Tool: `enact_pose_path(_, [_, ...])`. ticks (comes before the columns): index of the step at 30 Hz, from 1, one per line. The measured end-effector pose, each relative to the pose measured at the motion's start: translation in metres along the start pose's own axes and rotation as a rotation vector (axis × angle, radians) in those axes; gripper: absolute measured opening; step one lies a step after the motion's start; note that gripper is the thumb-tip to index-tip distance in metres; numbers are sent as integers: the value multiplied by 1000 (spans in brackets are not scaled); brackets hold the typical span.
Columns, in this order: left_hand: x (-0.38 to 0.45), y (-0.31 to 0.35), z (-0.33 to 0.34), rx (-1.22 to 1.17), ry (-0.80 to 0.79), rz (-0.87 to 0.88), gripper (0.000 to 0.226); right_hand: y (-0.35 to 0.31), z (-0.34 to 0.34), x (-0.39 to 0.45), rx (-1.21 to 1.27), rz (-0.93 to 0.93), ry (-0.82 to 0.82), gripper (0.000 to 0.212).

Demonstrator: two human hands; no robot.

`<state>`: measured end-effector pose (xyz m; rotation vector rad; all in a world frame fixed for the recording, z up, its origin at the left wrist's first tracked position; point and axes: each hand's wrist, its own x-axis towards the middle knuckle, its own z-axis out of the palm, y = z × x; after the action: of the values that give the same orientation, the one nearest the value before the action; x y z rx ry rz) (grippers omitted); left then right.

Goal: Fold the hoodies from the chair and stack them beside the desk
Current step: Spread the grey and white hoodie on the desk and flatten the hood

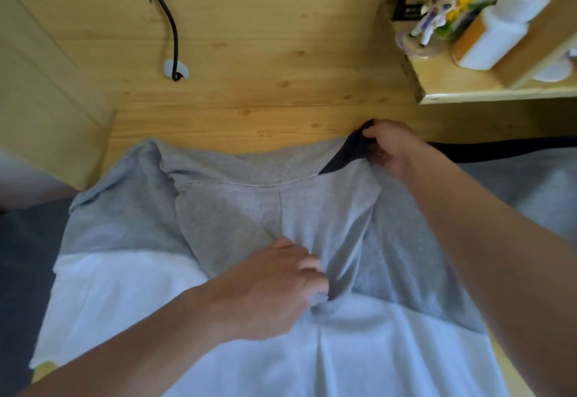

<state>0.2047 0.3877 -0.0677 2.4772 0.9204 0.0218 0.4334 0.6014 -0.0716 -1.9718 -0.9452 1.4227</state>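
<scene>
Head view shows the hoodie (237,196) lying flat on the desk (249,53), its long axis running from you toward the far edge, with the grey part far and the white part near you. Your right hand (390,146) pinches the dark edge at the far right corner of it. Your left hand (281,287) is nearer to you, at the middle, and its fingers curl around a fold of the cloth. I judge the next fold goes from right to left, so your right hand must lead. A cable (168,18) lies beyond, well apart.
</scene>
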Motion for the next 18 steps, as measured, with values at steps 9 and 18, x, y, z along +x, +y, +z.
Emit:
enact_pose_path(9, [-11,-6,8,18,269,-327,48,23,0,-5,-24,-216,133,60])
enact_pose_path(18, [15,-62,-2,209,344,-697,64,65,64,-64,-1025,-794,186,59])
